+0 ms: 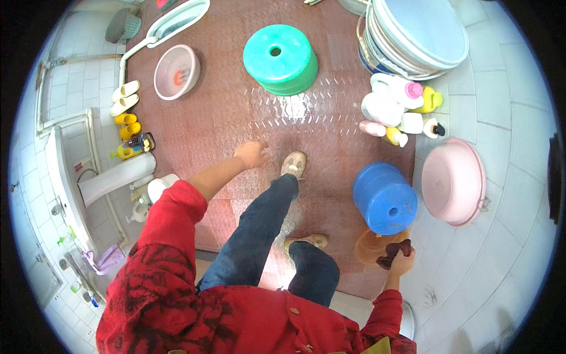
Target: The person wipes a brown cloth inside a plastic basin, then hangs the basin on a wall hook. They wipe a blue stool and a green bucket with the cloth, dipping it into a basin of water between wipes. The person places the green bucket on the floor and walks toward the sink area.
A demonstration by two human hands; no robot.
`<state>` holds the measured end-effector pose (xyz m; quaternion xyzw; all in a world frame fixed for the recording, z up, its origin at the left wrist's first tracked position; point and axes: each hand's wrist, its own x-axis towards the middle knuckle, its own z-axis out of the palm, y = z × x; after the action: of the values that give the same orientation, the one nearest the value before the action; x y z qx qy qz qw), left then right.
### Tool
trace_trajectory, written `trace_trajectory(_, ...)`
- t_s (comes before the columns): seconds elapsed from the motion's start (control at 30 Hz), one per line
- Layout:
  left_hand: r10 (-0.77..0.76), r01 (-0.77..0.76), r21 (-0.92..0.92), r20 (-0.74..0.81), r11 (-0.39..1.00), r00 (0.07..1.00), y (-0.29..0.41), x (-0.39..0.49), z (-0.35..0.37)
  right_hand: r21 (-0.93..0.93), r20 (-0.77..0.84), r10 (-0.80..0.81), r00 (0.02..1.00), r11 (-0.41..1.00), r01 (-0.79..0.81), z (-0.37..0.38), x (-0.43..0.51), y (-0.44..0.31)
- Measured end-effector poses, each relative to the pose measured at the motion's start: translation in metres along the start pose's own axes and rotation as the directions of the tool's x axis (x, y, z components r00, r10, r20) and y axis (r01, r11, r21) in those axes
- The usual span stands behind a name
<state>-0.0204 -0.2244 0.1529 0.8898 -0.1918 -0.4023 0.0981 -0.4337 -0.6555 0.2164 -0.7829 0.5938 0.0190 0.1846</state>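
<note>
My left hand point(253, 154) hangs over the wet red-brown floor, its fingers apart and holding nothing. At the lower right, my right hand point(402, 262) grips a dark brown cloth-like item point(393, 253), whose exact kind I cannot tell. That item hangs just above or beside a translucent orange-brown basin point(366, 248) on the floor. Right beyond the basin stands a blue plastic stool point(382, 194). A pink basin point(451, 181) leans on its side against the tiled wall. Farther ahead sits a green plastic stool point(281, 59) with a hole in its top.
Several bottles point(382, 108) and stacked large buckets point(420, 35) line the right wall. A pink-white basin point(177, 73) lies on the floor ahead left, near slippers point(125, 98). A pedestal sink point(66, 186) juts from the left wall, with a white bucket point(161, 186) beside it.
</note>
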Motion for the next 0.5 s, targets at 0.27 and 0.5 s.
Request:
trace_trajectory(0.27,-0.031,0.056,0.234,-0.108,0.971,0.994,-0.012,0.049,-0.093,0.078,0.221,-0.191,0.956,0.981,0.178,-0.033,-0.046,-0.133)
trace_trajectory(0.5,0.02,0.029,0.429,-0.108,0.903,0.994,0.007,0.163,-0.156,0.201,0.256,-0.168,0.952,0.972,0.118,-0.024,-0.056,-0.183)
